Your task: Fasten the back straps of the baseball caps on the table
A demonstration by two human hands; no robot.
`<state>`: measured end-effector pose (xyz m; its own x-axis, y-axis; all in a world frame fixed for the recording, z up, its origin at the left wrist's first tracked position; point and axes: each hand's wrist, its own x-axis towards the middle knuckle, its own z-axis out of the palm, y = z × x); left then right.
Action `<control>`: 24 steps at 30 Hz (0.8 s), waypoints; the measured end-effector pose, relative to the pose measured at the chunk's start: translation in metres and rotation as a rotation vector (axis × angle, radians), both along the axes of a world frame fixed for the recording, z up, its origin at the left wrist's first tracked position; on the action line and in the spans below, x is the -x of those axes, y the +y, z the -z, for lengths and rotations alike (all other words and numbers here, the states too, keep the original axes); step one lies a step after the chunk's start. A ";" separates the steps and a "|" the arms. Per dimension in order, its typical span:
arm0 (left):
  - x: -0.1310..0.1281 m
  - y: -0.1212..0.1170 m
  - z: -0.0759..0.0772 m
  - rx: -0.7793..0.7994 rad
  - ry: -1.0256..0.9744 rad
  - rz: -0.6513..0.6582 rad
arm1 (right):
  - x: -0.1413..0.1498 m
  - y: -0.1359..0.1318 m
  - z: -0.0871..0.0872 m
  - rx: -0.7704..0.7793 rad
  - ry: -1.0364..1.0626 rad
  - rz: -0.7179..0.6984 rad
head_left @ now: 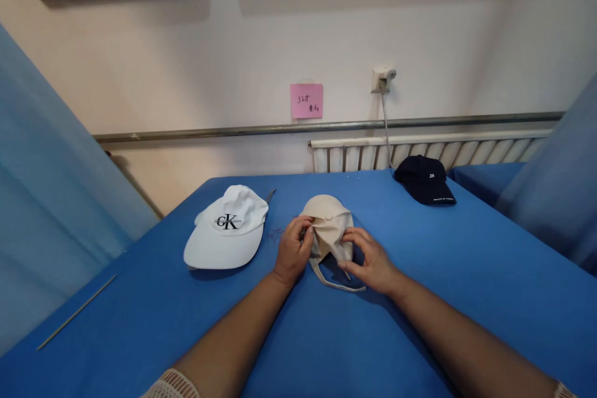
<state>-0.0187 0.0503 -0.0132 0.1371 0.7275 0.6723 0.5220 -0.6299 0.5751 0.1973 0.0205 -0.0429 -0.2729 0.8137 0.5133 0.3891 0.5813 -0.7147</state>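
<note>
A beige cap (330,228) lies on the blue table between my hands, its back opening toward me and its crown creased. Its loose strap (338,286) trails on the table below the opening. My left hand (295,247) pinches the cap's left side between thumb and fingers. On the right side, my right hand (372,260) has its thumb at the lower edge and its fingers higher up, closed on the fabric. To the left rests a white cap (240,211) with a black CK logo, brim toward me.
A dark navy cap (422,177) sits at the table's back right. A thin stick (77,312) lies near the left edge of the blue table (186,336). Blue curtains (56,199) hang on both sides. Behind are a radiator (354,157), a metal rail (209,132) and a plugged-in socket (380,81).
</note>
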 end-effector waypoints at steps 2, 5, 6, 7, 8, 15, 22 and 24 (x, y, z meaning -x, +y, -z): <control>0.001 0.000 0.000 0.000 0.006 0.008 | 0.003 0.000 0.002 0.014 -0.009 0.012; 0.001 0.000 0.000 0.008 0.007 0.014 | 0.003 0.006 0.008 0.060 0.057 0.053; 0.001 -0.001 0.000 0.006 0.006 0.014 | 0.002 0.008 0.009 0.080 0.085 0.058; 0.001 -0.001 0.000 -0.001 0.007 0.014 | 0.001 0.009 0.010 0.099 0.109 0.059; 0.001 -0.002 -0.001 -0.015 0.012 0.014 | 0.000 0.011 0.011 0.114 0.129 0.059; -0.002 -0.012 -0.008 -0.156 0.115 0.001 | -0.002 0.013 0.012 0.139 0.144 0.026; -0.013 -0.037 -0.023 -0.212 0.222 0.205 | -0.015 0.017 0.008 0.294 0.224 0.109; -0.019 -0.044 -0.026 -0.195 0.333 0.322 | -0.017 0.016 0.007 0.347 0.234 0.048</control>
<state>0.0000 0.0059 0.0129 0.5645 0.4783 0.6727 0.4187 -0.8683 0.2660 0.2145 0.0369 -0.0500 -0.1392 0.9581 0.2504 0.2142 0.2761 -0.9370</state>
